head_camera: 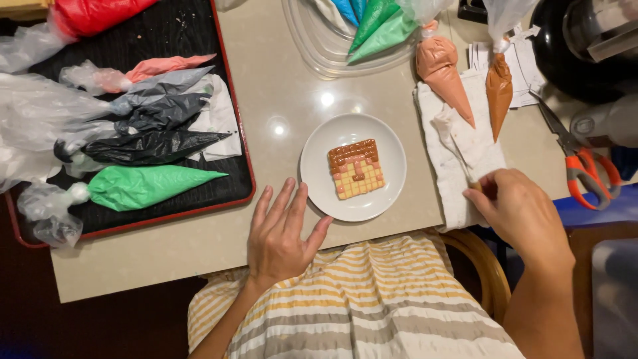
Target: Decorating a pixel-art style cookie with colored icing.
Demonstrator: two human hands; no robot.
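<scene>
Head view: left hand [279,233], fingers spread flat, touching small white round plate [319,179] bearing square iced grid-patterned cookie [356,169]. Right hand [518,213], fingers curled, rests on white paper towel [458,159] near brown piping bags [498,90]. Judged between icing steps; a bag needs gripping.

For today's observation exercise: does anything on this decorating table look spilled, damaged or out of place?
Nothing is spilled or broken. The only untidy spots: crumbs on the black tray and a stained, crumpled paper towel under the right hand. The cookie sits intact on its plate.
</scene>
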